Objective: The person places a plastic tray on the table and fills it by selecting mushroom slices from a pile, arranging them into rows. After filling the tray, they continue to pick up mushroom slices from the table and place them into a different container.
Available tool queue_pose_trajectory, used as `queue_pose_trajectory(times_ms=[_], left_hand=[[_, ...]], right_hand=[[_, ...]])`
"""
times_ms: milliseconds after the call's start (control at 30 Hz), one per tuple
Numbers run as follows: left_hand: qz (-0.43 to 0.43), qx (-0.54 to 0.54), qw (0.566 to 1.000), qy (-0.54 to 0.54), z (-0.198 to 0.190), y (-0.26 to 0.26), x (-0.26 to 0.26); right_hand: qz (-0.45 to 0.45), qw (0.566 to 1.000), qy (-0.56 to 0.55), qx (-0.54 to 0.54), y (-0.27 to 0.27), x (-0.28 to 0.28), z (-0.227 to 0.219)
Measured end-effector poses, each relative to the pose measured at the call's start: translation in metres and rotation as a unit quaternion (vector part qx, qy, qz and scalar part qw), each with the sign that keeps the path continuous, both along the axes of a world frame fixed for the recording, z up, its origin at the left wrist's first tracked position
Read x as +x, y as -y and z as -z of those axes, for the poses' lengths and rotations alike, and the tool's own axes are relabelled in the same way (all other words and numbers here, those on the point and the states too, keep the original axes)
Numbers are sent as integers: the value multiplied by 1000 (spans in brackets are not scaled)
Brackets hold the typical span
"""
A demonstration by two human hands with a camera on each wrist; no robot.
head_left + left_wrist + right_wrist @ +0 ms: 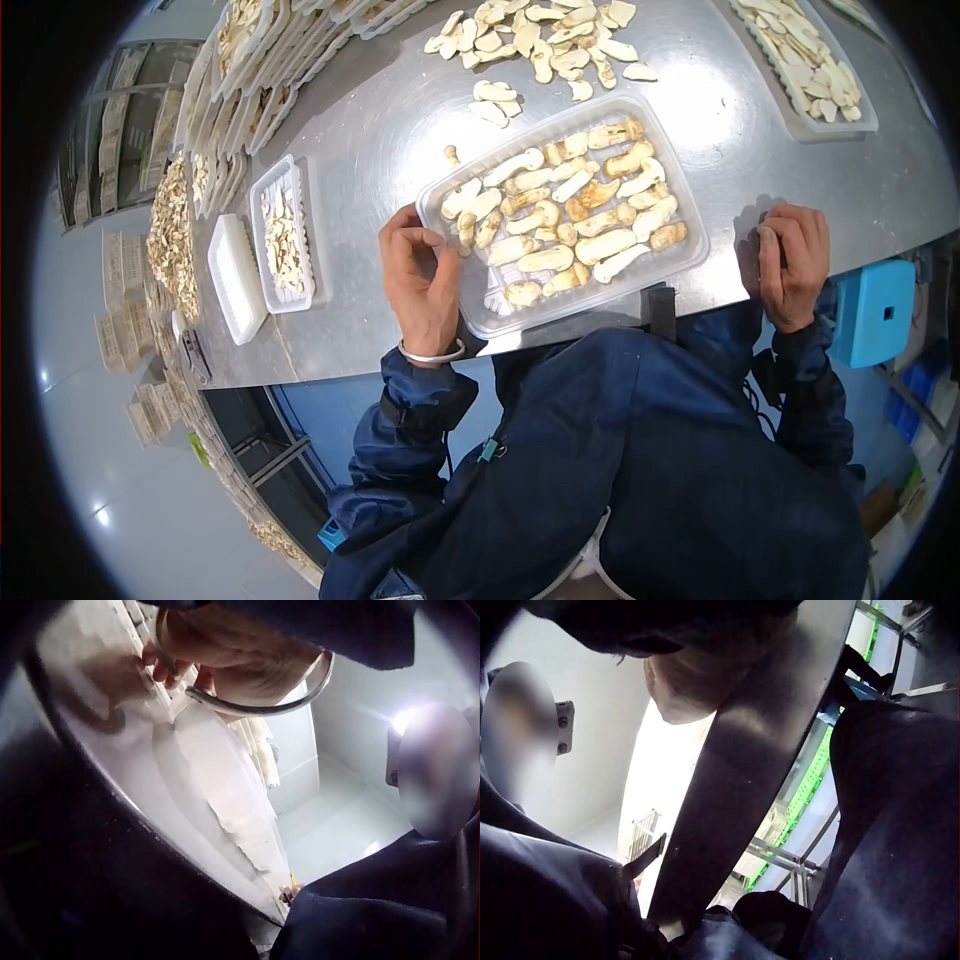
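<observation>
A clear plastic tray on the metal table holds rows of cream-and-brown mushroom pieces. At its left side, my left hand grips the rim, the thumb over the edge beside a mushroom piece. The left wrist view shows this hand from behind, with a pale bangle round the wrist. To the right of the tray, my right hand rests at the table's front edge, fingers loosely curled, holding nothing. In the right wrist view only the back part of that hand shows.
Loose mushroom slices lie behind the tray. A filled tray stands at the back right. On the left are a small tray of pieces, a white empty tray and tall stacked trays. A blue stool stands beyond the table edge.
</observation>
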State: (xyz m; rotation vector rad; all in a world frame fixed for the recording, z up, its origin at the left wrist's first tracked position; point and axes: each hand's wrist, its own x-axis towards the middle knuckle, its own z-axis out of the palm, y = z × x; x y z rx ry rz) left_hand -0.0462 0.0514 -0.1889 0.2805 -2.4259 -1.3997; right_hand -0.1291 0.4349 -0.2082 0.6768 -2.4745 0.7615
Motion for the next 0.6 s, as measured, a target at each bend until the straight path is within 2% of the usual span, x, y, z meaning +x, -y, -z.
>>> queue_pose_trajectory(times_ms=[167,233,433,533,600], left_hand=[[-36,-91,994,38,-9,2,-10],[-31,-76,995,51,-21,-8,-20],[-22,-39,999,18,-12,-10,-37],[-19,-82,996,33,-12,-8,-38],[-15,-39,999,18,-7,-7,-37]], right_hand=[[-1,1000,5,1,-1,0,0],[0,1000,10,1,-1,0,0],[2,1000,5,-4,-1,-1,-1],[1,1000,10,-1,-1,0,-2],[1,1000,11,1,-2,0,-3]])
